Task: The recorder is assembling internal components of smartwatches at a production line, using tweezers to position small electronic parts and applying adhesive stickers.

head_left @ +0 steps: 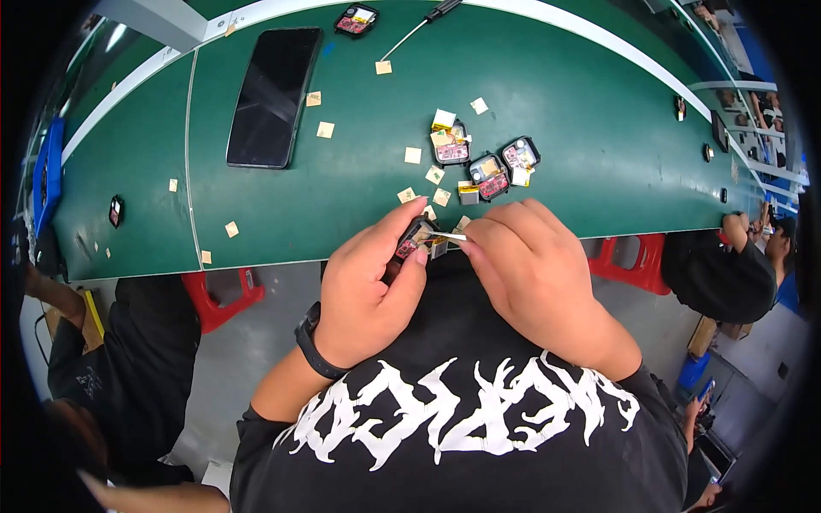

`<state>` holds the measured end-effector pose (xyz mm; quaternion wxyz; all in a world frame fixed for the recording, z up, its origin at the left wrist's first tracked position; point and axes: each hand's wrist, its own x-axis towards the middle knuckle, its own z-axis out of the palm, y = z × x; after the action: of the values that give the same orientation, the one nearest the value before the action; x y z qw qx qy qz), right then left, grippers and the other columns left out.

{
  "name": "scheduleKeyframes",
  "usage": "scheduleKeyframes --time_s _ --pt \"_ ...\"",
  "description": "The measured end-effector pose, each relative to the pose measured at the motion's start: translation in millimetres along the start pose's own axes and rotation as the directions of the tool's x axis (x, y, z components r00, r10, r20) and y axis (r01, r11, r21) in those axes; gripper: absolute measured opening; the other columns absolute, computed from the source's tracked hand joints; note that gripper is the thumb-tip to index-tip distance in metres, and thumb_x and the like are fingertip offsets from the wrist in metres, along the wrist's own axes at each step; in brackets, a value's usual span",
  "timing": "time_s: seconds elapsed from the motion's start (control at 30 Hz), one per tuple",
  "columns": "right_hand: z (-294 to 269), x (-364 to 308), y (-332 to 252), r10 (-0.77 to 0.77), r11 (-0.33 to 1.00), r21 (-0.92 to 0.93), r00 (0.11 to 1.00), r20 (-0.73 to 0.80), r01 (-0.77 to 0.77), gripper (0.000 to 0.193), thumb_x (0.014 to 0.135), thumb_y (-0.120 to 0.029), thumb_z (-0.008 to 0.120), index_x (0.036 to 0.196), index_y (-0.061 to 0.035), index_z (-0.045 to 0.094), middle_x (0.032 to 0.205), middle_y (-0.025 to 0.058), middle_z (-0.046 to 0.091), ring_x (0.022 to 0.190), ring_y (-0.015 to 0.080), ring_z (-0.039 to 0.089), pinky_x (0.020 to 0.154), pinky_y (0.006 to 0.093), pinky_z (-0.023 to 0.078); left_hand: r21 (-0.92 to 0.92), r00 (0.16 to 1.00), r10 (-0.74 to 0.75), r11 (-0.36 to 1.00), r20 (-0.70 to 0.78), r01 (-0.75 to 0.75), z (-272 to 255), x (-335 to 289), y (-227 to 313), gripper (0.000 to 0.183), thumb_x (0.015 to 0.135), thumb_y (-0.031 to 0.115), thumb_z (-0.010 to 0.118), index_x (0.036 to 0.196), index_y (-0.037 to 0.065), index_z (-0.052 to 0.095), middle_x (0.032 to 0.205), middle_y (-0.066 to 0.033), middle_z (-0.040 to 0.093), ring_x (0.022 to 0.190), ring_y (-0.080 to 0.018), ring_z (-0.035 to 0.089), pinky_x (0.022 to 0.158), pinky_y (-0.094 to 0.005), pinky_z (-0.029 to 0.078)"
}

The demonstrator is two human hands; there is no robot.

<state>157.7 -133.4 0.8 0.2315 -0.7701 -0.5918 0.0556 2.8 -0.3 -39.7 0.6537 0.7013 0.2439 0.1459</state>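
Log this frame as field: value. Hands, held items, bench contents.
left hand: grips small open black-cased unit
right hand: pinches slim pale tool, its tip at that unit
beyond hands: three open units clustered
scattered: small beige squares
far left of hands: black phone, lying flat
far edge: screwdriver
surface: green bench

Left forearm (284,386) angled toward 1 o'clock; left hand (363,278) gripping, index finger (397,218) and left thumb (405,282) bent toward 1 o'clock with tips apart. Right forearm (614,346) angled between 10 and 11 o'clock; right hand (532,265), at the left's 3 o'clock, curled, back uppermost, fingertips pinched against right thumb (487,272).
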Motion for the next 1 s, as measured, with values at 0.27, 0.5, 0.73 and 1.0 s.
scheduleKeyframes --time_s 0.27,0.5,0.73,1.0 --pt "5 -3 -1 -0.027 0.998 0.048 0.999 -0.032 0.028 0.015 0.081 -0.005 0.075 0.094 -0.0025 0.067 0.09 0.0088 0.063 0.077 0.0269 0.06 0.067 0.0366 0.051 -0.043 0.998 0.014 0.999 0.059 -0.011 -7 -4 -3 0.041 0.1 0.001 0.057 0.14 -0.004 0.055 0.091 -0.0029 0.061 0.07 -0.0056 0.053 0.061 -0.019 0.042" --pt "7 -6 -4 0.233 0.848 0.47 0.969 0.086 -0.245 0.014 0.089 -0.008 0.075 0.094 -0.0011 0.065 0.083 0.0052 0.061 0.067 0.0167 0.056 0.06 0.0326 0.047 -0.404 0.961 -0.215 0.875 0.172 0.268 -15 -4 6 0.036 0.101 0.005 0.054 0.136 -0.004 0.058 0.08 -0.0007 0.06 0.067 -0.0045 0.052 0.061 -0.0206 0.042" --pt "13 -7 -8 0.38 0.355 0.731 0.805 0.456 -0.582 0.017 0.093 -0.011 0.075 0.099 -0.0009 0.063 0.075 -0.0052 0.055 0.062 -0.0005 0.046 0.055 0.0202 0.038 -0.371 0.969 -0.21 0.896 0.131 0.244 -6 -4 8 0.038 0.099 0.002 0.053 0.136 -0.004 0.058 0.081 -0.0019 0.062 0.062 -0.004 0.052 0.055 -0.0188 0.039" --pt "10 0 2 0.102 0.821 0.55 0.988 0.119 -0.151 0.026 0.083 0.001 0.078 0.107 -0.0024 0.069 0.085 0.0067 0.065 0.067 0.0163 0.064 0.06 0.029 0.052 -0.365 0.964 -0.229 0.893 0.137 0.264 -8 0 12 0.034 0.1 0.001 0.055 0.133 -0.003 0.061 0.09 -0.0012 0.063 0.069 -0.0045 0.056 0.061 -0.0198 0.045"
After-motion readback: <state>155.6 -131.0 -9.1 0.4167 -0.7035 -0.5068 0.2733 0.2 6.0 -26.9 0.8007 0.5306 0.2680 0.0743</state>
